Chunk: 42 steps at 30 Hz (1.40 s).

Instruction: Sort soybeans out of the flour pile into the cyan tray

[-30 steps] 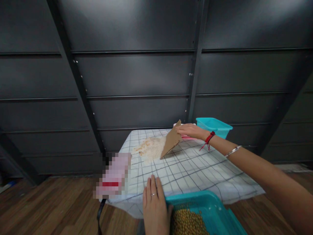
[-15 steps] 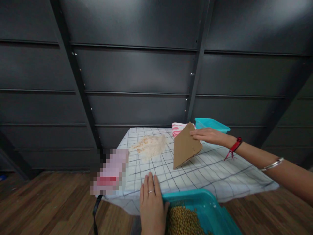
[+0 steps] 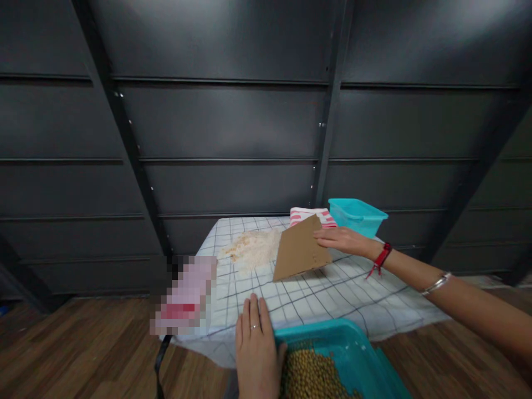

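My right hand (image 3: pixel 344 241) grips a flat piece of brown cardboard (image 3: pixel 300 250) by its right side, fingers over the upper face, thumb hidden. The cardboard is tilted, its left edge at the right side of a spread whitish heap (image 3: pixel 255 248) with orange-brown bits on its left; I cannot tell whether it is grain or powder. Near the front edge of the table my left hand (image 3: pixel 256 343) lies flat with fingers stretched out, its thumb beside the rim of a teal tray (image 3: pixel 353 346). Small greenish-brown beans or seeds (image 3: pixel 313 374) lie in that tray.
A checked white cloth (image 3: pixel 299 305) covers the table. Behind the cardboard are a folded pink-and-white striped cloth (image 3: pixel 297 215) and a turquoise tub (image 3: pixel 359 217). A blurred pinkish object (image 3: pixel 187 293) with a black strap (image 3: pixel 162 360) sits at the left edge. Dark panels (image 3: pixel 228 122) rise behind.
My right hand has moved the cardboard leftward to the whitish heap and tilted it flatter. More of the turquoise tub shows. My left hand stays in place.
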Each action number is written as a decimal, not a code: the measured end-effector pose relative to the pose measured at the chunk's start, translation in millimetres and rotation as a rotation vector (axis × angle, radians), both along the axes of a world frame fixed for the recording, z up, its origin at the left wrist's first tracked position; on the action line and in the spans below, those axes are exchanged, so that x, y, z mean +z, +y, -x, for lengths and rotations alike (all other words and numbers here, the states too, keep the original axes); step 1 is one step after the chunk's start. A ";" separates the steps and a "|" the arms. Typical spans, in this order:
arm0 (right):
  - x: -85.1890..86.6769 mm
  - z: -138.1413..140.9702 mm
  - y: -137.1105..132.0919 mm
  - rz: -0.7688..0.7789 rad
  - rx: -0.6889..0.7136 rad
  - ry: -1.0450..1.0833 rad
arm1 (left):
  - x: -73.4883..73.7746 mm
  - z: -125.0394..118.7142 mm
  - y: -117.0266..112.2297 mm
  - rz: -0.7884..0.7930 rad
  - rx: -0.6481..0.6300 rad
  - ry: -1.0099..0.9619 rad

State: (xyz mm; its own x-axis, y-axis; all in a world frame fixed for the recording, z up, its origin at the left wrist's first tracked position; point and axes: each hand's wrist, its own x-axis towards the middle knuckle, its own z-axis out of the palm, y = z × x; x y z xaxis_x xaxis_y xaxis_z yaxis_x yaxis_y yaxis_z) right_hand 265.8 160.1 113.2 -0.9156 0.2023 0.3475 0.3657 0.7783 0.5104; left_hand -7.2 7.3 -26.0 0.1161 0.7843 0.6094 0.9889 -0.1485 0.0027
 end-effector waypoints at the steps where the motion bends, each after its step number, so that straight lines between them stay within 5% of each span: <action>1: -2.8 3.1 3.0 -0.003 -0.004 0.002 | 0.2 -0.2 0.1 -0.002 0.004 -0.001; 7: 3.2 28.6 26.1 -0.017 -0.042 0.027 | 1.7 0.0 0.2 -0.001 0.001 0.019; 19: 70.0 39.4 21.4 -0.108 -0.147 0.088 | 2.2 0.2 -0.5 0.038 0.005 -0.016; 30: 44.3 134.4 43.6 -0.106 -0.167 0.031 | 0.7 -3.7 3.4 -0.025 0.034 -0.032; 42: 28.1 170.7 58.4 -0.017 -0.137 0.017 | -13.2 -5.1 6.9 0.014 0.040 -0.081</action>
